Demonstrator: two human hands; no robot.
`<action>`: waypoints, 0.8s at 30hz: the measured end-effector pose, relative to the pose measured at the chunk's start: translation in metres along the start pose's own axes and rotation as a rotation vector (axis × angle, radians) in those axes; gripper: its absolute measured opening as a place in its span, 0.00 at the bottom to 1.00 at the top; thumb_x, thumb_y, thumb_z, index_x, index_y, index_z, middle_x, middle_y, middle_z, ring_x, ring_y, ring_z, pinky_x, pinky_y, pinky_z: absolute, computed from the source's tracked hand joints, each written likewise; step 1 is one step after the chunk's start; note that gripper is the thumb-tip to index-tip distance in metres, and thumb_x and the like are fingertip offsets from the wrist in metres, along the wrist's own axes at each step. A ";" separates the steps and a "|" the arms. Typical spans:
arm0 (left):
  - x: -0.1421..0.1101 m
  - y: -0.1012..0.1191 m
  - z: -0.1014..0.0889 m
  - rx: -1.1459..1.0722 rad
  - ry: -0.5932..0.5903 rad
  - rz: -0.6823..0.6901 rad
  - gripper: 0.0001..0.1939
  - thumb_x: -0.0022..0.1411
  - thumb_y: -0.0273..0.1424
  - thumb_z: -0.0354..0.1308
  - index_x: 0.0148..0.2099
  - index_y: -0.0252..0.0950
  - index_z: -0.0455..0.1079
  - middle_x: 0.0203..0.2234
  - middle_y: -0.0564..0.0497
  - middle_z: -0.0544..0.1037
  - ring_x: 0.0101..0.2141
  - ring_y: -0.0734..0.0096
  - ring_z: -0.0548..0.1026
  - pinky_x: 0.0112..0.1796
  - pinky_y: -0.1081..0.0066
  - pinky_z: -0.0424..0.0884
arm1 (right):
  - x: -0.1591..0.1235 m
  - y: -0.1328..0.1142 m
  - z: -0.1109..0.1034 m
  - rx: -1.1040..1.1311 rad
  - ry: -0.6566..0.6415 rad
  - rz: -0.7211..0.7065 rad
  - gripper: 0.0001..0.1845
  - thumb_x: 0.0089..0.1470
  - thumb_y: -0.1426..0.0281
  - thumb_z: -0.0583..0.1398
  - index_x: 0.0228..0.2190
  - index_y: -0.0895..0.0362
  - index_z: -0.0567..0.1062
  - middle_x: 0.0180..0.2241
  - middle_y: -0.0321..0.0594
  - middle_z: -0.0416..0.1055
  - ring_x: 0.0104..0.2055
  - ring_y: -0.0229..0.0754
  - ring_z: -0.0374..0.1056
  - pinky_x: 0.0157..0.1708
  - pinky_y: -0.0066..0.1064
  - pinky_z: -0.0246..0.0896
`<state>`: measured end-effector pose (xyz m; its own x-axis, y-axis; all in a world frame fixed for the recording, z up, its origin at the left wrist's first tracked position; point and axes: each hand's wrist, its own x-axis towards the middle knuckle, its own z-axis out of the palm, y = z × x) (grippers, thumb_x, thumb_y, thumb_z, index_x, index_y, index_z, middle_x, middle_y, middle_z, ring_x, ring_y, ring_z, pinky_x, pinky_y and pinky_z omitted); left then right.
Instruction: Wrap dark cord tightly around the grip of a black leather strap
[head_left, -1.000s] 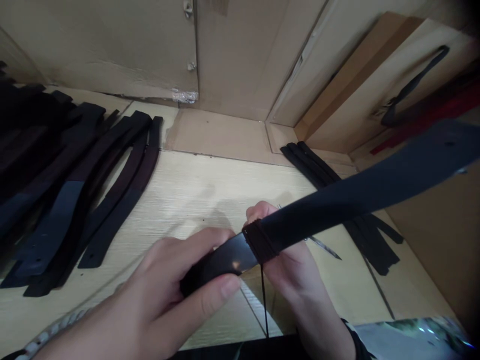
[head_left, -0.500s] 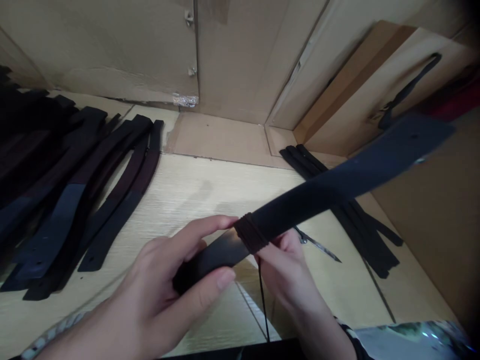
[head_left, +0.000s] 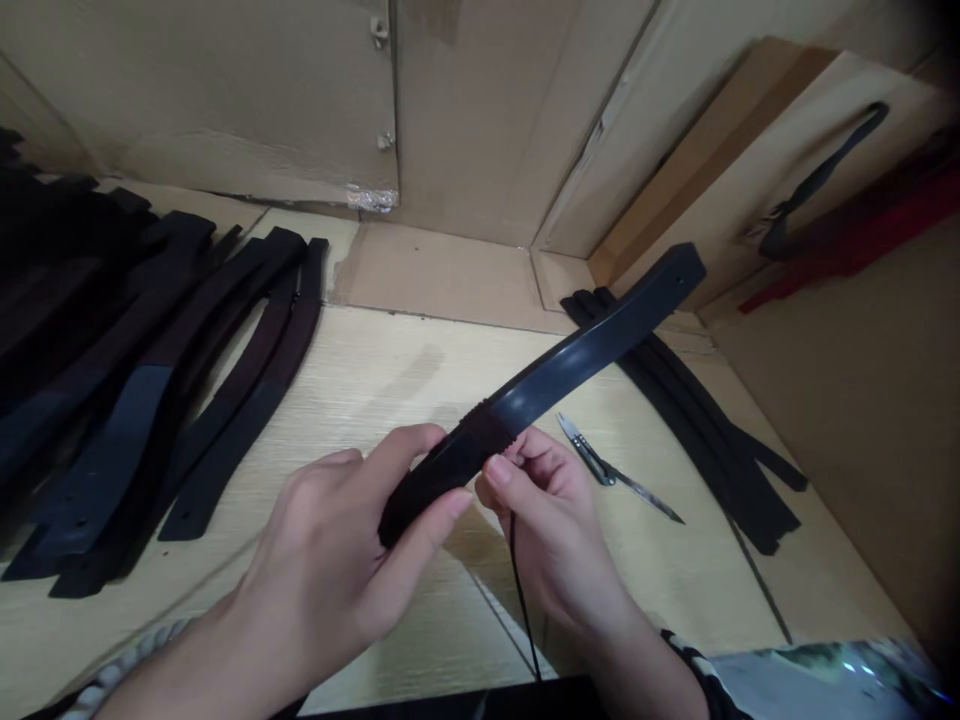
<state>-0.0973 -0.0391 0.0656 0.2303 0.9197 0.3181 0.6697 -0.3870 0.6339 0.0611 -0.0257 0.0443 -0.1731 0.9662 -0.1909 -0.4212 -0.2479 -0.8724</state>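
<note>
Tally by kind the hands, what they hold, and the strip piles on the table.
Hands: 2, left hand and right hand
Curved black strip, held: 1
Dark cord: 1
Strip piles: 2, left pile and right pile
Total: 6

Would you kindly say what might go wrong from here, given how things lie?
The thin dark cord wound around the curved, glossy black strip might loosen if the right hand slips. The left hand grips only the lower end, so the strip might twist. The pointed metal snips beside the right hand could prick it.
</note>
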 end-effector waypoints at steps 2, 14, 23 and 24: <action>0.002 0.000 0.002 -0.070 -0.068 -0.055 0.06 0.64 0.34 0.53 0.44 0.41 0.63 0.18 0.62 0.70 0.15 0.79 0.65 0.19 0.77 0.59 | 0.001 -0.001 0.001 0.022 0.021 0.035 0.15 0.44 0.64 0.69 0.22 0.56 0.69 0.18 0.28 0.52 0.22 0.30 0.44 0.21 0.22 0.43; 0.003 -0.006 -0.001 -1.139 -0.500 -0.475 0.18 0.68 0.45 0.45 0.45 0.39 0.68 0.16 0.57 0.67 0.20 0.76 0.62 0.24 0.76 0.59 | 0.003 -0.006 -0.002 0.096 -0.059 0.040 0.09 0.51 0.67 0.65 0.25 0.58 0.71 0.19 0.29 0.60 0.21 0.29 0.48 0.23 0.24 0.45; 0.001 -0.009 0.004 -1.569 -0.700 -0.511 0.19 0.70 0.42 0.39 0.43 0.38 0.68 0.17 0.62 0.57 0.13 0.85 0.45 0.20 0.74 0.46 | 0.002 -0.005 0.002 0.077 -0.107 -0.070 0.12 0.52 0.65 0.64 0.25 0.57 0.69 0.20 0.31 0.71 0.18 0.29 0.59 0.21 0.25 0.47; 0.001 -0.008 0.003 -1.569 -0.698 -0.506 0.20 0.70 0.42 0.38 0.43 0.38 0.68 0.17 0.62 0.54 0.13 0.85 0.44 0.21 0.73 0.45 | 0.001 -0.003 0.002 0.055 -0.074 -0.077 0.13 0.51 0.64 0.65 0.24 0.57 0.68 0.19 0.31 0.70 0.18 0.29 0.59 0.21 0.25 0.47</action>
<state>-0.1004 -0.0347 0.0587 0.7406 0.6517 -0.1638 -0.3717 0.6003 0.7081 0.0603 -0.0237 0.0479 -0.2030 0.9751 -0.0888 -0.4838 -0.1788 -0.8567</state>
